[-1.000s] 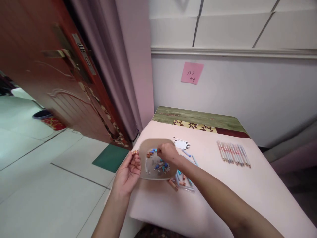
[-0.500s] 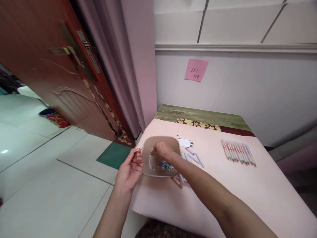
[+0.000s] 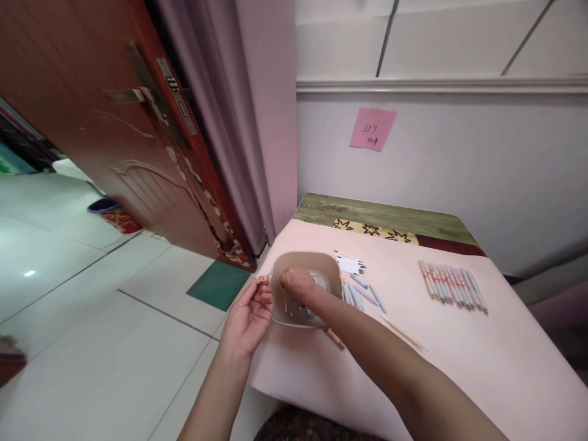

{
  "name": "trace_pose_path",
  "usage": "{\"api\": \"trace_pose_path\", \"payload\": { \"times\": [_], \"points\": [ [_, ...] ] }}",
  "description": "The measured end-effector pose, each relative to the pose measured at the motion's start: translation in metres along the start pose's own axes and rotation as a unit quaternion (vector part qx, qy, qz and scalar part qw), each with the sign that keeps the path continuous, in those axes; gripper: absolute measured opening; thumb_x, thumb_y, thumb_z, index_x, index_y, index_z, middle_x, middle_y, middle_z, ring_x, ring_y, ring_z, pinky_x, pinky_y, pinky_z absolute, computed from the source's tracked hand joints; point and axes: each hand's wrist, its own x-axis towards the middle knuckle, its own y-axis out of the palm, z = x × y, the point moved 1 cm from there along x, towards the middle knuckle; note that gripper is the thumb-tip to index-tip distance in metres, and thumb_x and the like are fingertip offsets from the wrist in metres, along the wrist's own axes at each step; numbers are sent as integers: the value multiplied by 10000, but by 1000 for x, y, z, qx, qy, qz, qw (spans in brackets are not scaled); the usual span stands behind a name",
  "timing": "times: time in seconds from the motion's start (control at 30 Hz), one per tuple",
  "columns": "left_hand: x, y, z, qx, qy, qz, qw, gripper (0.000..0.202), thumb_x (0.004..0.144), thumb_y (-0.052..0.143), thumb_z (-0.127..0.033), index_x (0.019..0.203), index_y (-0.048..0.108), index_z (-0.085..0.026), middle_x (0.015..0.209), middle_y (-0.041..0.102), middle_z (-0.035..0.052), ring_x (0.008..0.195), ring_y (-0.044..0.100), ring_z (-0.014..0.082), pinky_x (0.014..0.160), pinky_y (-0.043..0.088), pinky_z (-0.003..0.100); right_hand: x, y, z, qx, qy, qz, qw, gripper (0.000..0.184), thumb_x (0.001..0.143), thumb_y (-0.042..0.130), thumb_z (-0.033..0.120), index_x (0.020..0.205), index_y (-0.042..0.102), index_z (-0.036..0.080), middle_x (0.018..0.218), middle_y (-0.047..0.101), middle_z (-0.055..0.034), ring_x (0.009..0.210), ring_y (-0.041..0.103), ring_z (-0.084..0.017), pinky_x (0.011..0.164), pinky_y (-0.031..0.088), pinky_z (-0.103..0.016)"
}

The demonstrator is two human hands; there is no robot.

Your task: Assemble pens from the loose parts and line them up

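My left hand (image 3: 250, 315) is beside the left rim of a beige plastic bin (image 3: 274, 300), thumb and fingertips pinched on a small orange-and-white round piece (image 3: 263, 279). Inside the bin, my right hand (image 3: 296, 283) reaches down with curled fingers. Whatever those fingers hold is hidden. Several small blue, grey and white pieces (image 3: 307, 312) lie on the bin's floor, partly covered by my right arm.
Pastel pens (image 3: 376, 297) and thin dark-tipped sticks (image 3: 356, 265) lie right of the bin. A slender brush-like stick (image 3: 404, 332) rests near my right forearm. Farther right is a row of pens (image 3: 452, 288) on the pink-covered table (image 3: 500, 367). Orange-brown sticks (image 3: 334, 339) lie beside the bin's front.
The view has shifted a little to the left. Inside the bin, my right hand has turned, and the orange piece at its fingertips no longer shows. My left hand keeps its pinch.
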Motion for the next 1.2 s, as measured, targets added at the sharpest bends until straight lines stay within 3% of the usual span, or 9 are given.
{"api": "trace_pose_path", "payload": {
  "times": [0.1,0.2,0.33,0.47,0.6,0.77,0.87,1.03,1.2],
  "points": [
    [0,0,1,-1,-9,-1,1000,198,946,418,-96,868,598,-73,722,633,53,572,605,63,477,508,126,-7,-10,1,11,0,41,999,287,906,600,303,1131,602,126,1122,624,-96,963,624,-215,823,523,-381],
    [-2,3,7,8,-16,5,1000,193,942,432,-104,866,605,-66,717,631,52,562,598,60,474,505,125,-21,-33,-4,41,15,10,999,150,848,619,217,953,655,117,927,698,-119,874,651,-218,751,501,-312],
    [-8,11,26,30,-49,4,998,191,931,444,-88,858,619,-66,712,638,59,548,593,67,457,495,132,-58,-67,-21,136,33,-46,989,92,838,545,202,871,623,167,781,708,-24,714,661,-130,620,488,-203],
    [-16,21,55,47,-118,25,992,183,924,461,-96,874,634,-63,718,648,67,553,596,79,455,496,146,-116,-88,-36,471,54,-146,868,131,747,663,268,823,621,169,674,666,8,600,632,-123,559,505,-213],
    [-23,29,85,69,-168,51,982,161,905,498,-94,846,647,-76,735,659,66,553,605,80,463,506,152,-169,-98,-39,527,87,-177,827,210,748,709,346,830,653,161,632,645,4,546,593,-114,513,493,-216],
    [-29,33,126,98,-211,86,969,132,884,542,-100,820,655,-78,742,671,69,564,620,86,470,517,156,-207,-104,-48,469,122,-259,835,229,781,689,374,878,637,173,757,689,-34,638,639,-137,575,535,-234],
    [-32,33,148,110,-238,88,961,112,874,550,-81,834,655,-74,752,677,73,587,633,89,500,530,156,-223,-107,-59,390,136,-299,860,175,794,679,350,820,648,180,677,677,-9,560,623,-119,533,514,-209],
    [-39,33,176,132,-241,84,958,79,857,572,-70,854,647,-94,754,678,67,569,627,88,492,527,157,-246,-108,-75,222,102,-344,907,89,839,636,259,802,688,197,724,701,-11,594,641,-113,588,518,-199],
    [-45,29,200,145,-226,85,959,70,850,581,-65,847,639,-105,750,680,62,567,630,90,493,528,159,-267,-102,-89,137,81,-351,923,112,873,603,232,812,691,199,752,705,-18,634,654,-116,619,513,-198]
  ]
}}
